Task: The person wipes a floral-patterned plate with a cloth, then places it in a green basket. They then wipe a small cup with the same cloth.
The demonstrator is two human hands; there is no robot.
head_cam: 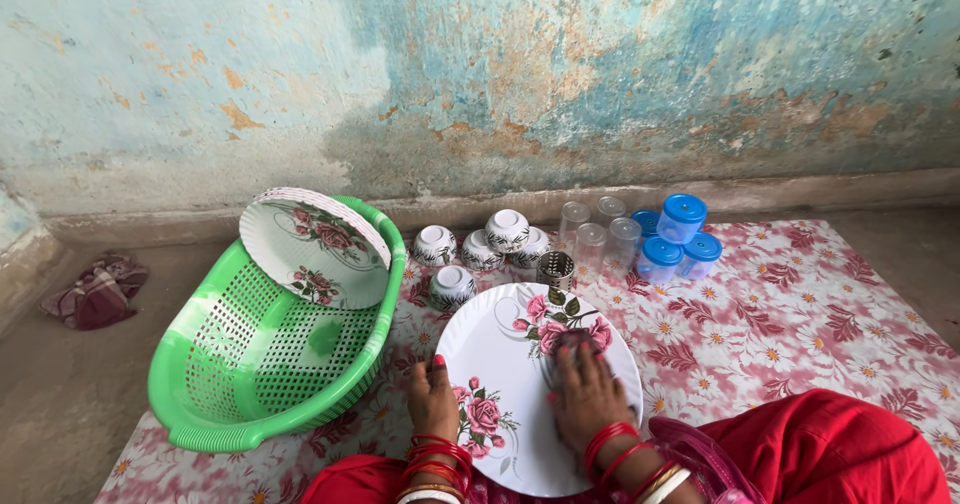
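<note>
A round white plate with red roses (pixel 505 349) rests tilted over my lap. My left hand (pixel 432 400) grips its left rim. My right hand (pixel 583 389) lies flat on the plate's face, pressing a small dark cloth (pixel 572 344) against it. Both wrists wear red bangles. A second rose plate (pixel 315 247) leans inside the green perforated basket (pixel 240 364) to my left.
Several small upturned white bowls (pixel 480 249) sit behind the plate, with clear glasses (pixel 597 234) and blue-lidded jars (pixel 678 236) to their right. All stand on a floral cloth (pixel 800 314). A crumpled rag (pixel 95 292) lies on the floor at left, below a peeling wall.
</note>
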